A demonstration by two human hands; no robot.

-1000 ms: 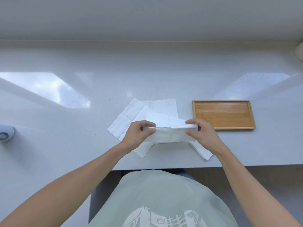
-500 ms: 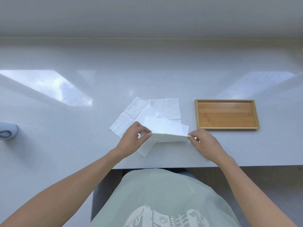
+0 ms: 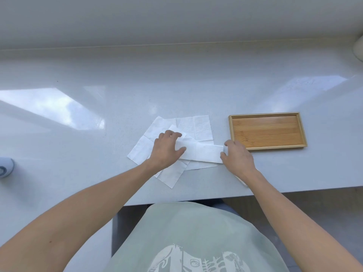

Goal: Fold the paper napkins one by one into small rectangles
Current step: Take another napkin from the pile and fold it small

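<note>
A white napkin folded into a long strip [image 3: 204,153] lies on the counter on top of a loose pile of unfolded white napkins [image 3: 196,126]. My left hand [image 3: 167,152] rests palm down, fingers spread, pressing the strip's left end flat. My right hand [image 3: 237,156] is at the strip's right end, with thumb and fingers pinching its short edge. Part of the pile is hidden under my left hand.
A shallow wooden tray [image 3: 267,130] sits just right of the napkins, close behind my right hand. An edge of another folded napkin [image 3: 242,181] peeks out under my right wrist near the counter's front edge. A round white object [image 3: 5,166] sits far left.
The napkin, held up off the counter between both hands a second ago, has been folded over and laid down as a strip. My left hand has gone from pinching to pressing flat.
</note>
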